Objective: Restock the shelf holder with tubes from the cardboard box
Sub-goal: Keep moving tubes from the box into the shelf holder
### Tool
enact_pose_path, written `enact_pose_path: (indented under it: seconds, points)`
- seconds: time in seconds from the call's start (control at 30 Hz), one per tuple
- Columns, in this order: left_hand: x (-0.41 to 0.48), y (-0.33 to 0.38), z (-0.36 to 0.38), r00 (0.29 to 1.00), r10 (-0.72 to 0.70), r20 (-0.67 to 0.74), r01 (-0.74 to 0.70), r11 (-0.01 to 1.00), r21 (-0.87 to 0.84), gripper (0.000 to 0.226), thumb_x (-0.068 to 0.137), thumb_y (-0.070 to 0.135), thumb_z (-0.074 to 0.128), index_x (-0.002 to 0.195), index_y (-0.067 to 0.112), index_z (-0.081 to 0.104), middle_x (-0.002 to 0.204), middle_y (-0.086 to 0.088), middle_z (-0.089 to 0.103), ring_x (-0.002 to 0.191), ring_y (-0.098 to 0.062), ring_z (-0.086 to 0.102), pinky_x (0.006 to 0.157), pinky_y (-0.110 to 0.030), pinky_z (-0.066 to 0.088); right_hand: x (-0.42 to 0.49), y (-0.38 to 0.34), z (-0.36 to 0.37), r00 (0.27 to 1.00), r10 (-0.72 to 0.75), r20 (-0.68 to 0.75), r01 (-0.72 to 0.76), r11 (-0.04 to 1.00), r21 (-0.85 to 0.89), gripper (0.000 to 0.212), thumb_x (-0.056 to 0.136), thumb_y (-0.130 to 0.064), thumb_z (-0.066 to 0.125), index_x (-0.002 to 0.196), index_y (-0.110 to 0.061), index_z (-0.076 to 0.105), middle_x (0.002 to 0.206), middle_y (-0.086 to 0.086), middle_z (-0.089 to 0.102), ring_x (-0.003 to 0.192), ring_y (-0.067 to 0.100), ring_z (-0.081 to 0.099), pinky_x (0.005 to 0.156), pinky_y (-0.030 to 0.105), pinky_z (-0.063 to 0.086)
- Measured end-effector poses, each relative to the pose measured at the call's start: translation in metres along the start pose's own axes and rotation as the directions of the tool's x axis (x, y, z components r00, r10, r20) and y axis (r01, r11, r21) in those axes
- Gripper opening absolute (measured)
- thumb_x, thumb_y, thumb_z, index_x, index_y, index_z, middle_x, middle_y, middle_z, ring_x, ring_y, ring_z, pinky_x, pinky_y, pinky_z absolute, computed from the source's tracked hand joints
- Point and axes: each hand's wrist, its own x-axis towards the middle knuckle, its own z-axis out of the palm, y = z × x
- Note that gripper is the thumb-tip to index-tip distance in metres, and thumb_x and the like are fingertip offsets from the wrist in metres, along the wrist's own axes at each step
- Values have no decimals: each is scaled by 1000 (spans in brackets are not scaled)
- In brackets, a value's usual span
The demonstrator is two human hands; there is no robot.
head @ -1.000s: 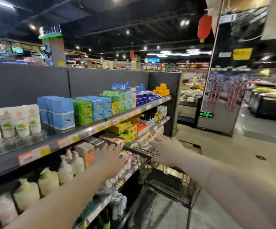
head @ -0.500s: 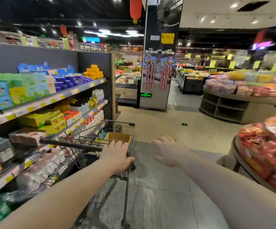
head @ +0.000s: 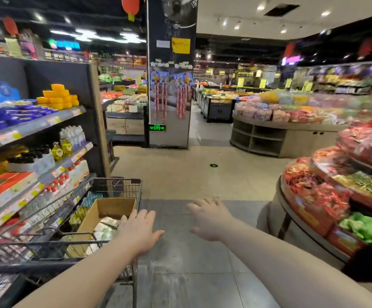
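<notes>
**Two empty hands stretched out beside the cart and its box**

On my feed, the left hand (head: 138, 232) reaches forward over the near right corner of a wire cart (head: 118, 181). Its fingers are straight and spread apart, and it holds nothing. I cannot tell whether the palm touches the cart's rim. The right hand (head: 209, 218) is stretched out above the grey floor (head: 180, 274), apart from the cart. Its fingers are loose and a little apart, and it too holds nothing.

The cardboard box (head: 113, 207) sits open in the cart's basket, against the right side, and the left hand's fingertips overlap its near end. Pale white-and-green packs (head: 105, 227) lie inside it. They are too blurred for me to say whether they are tubes.

The cart stands close alongside a dark shelf (head: 31, 126) unit at the left edge of the view. Yellow tubs (head: 58, 98) are stacked at the far end of its top board, with blue tins (head: 13, 113) just beside them. White bottles (head: 73, 135) stand at the far end of the board below. Lower down, orange-and-white cartons (head: 11, 187) lie flat.

Straight ahead across the aisle rises a black pillar (head: 171, 85), with a green exit sign (head: 157, 127) lit near its foot. A red lantern (head: 130, 5) hangs above, to its left. On the right, a round display stand (head: 296, 223) is heaped with red packets and green produce, and the right forearm crosses in front of its base.
</notes>
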Motion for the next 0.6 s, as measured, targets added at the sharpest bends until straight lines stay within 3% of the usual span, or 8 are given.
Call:
enact_pose_path:
  seconds: [0.1, 0.27, 0.47, 0.6]
  points:
    - [48, -15, 2, 1000, -23, -6, 23, 1000, -9, 68, 93, 56, 33, 148, 20, 18, 154, -3, 25, 143, -27, 19, 114, -48, 19, 48, 5, 0, 1000, -8, 5, 8, 1000, 24, 61, 92, -42, 51, 143, -19, 28, 150, 9, 29, 140, 30, 24, 112, 49, 22]
    - [104, -35, 20, 999, -49, 22, 49, 999, 11, 63, 89, 59, 38, 139, 21, 34, 136, -2, 46, 127, -25, 42, 105, -43, 37, 118, 13, 15, 997, -44, 56, 41, 997, 60, 55, 94, -39, 46, 142, -19, 31, 152, 8, 28, 142, 30, 20, 113, 50, 21]
    - [164, -67, 34, 978, -188, 86, 191, 981, -33, 52, 89, 57, 41, 127, 21, 41, 134, -3, 46, 128, -26, 39, 105, -46, 32, 215, 16, 25, 980, -170, 106, 165, 985, 59, 59, 94, -40, 45, 147, -21, 25, 154, 6, 25, 144, 29, 16, 115, 49, 19]
    - [206, -90, 43, 953, -281, 112, 288, 957, -47, 56, 92, 54, 39, 136, 21, 34, 145, -1, 37, 137, -26, 29, 109, -47, 25, 283, 21, 30, 949, -290, 120, 285, 957, 55, 63, 94, -42, 46, 149, -22, 22, 156, 6, 21, 145, 29, 14, 116, 49, 17]
